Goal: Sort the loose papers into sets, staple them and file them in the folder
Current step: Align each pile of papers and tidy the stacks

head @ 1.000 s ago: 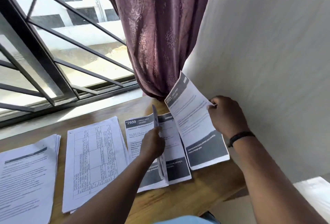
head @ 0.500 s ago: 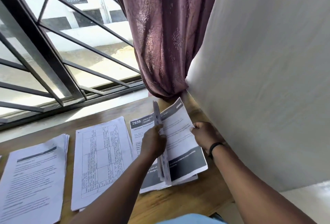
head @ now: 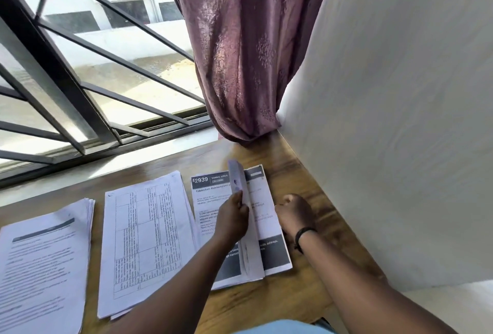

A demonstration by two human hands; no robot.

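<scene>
Three paper piles lie on the wooden desk (head: pixel 282 304): a text stack (head: pixel 40 267) at the left, a stack with a printed table (head: pixel 144 240) in the middle, and a pile headed "2939" (head: pixel 210 192) at the right. My left hand (head: pixel 232 221) grips a sheaf of sheets (head: pixel 238 179) standing on edge over the "2939" pile. To its right a grey-banded sheet (head: pixel 265 216) lies flat on that pile. My right hand (head: pixel 293 213), blurred and wearing a dark wristband, has curled fingers at that sheet's right edge. No stapler or folder is in view.
A white wall (head: pixel 400 120) runs close along the desk's right side. A maroon curtain (head: pixel 240 53) hangs down to the desk's far corner. A window with a dark metal grille (head: pixel 66 67) spans the back, above a pale sill.
My right hand brought the grey-banded sheet down from the air and laid it flat on the right pile. The left hand kept its sheaf upright.
</scene>
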